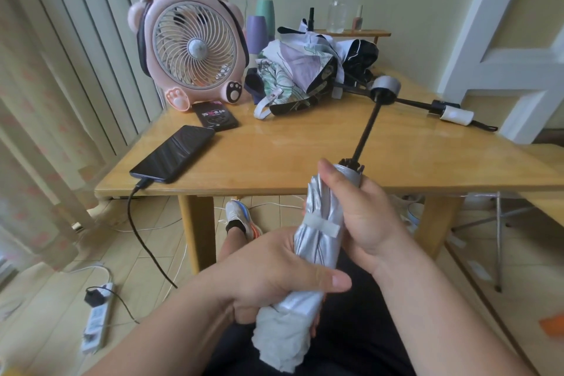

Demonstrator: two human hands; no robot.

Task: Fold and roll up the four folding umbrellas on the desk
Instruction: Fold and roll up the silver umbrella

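The silver umbrella [320, 241] is in both hands, held out in front of the tabletop [305, 156]. Its cloth is folded tight around the middle and the little strap [323, 224] lies across it. The left hand [274, 272] has its grip closed around the lower part, and the right hand [363, 217] has its grip closed around the top part. The black rod [366, 131] still sticks out long, with the handle [386, 89] at the far end (so I think pushing it in is what comes next). More umbrellas [308, 73] lie in a messy heap at the back of the tabletop, open and loose. I cannot tell how many are in the heap. So this one looks nearly done, and the others look not started.
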